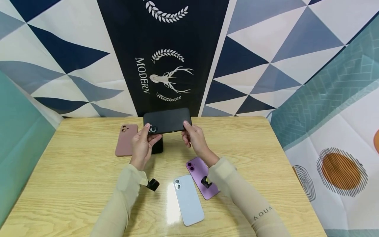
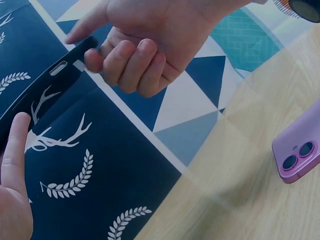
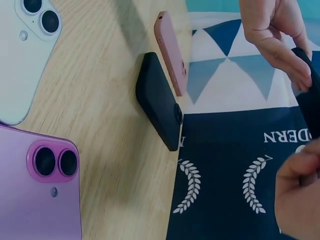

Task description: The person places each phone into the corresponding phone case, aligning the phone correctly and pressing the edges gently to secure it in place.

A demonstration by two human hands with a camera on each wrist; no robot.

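Observation:
A black phone is held up level near the back edge of the table, its twin-lens end to the left. My left hand pinches that end, thumb by the lenses and fingers beneath. At the other end my right hand grips the lower corner between thumb and curled fingers. In the left wrist view, a small slot shows along the side edge of the black phone. Under the held one, partly hidden by it and my left hand, lies another black phone or case on the table.
A dusty-pink phone case lies left of my left hand. A purple phone lies below my right wrist, partly covered by the sleeve, with a pale blue phone beside it. A patterned cloth hangs behind the wooden table.

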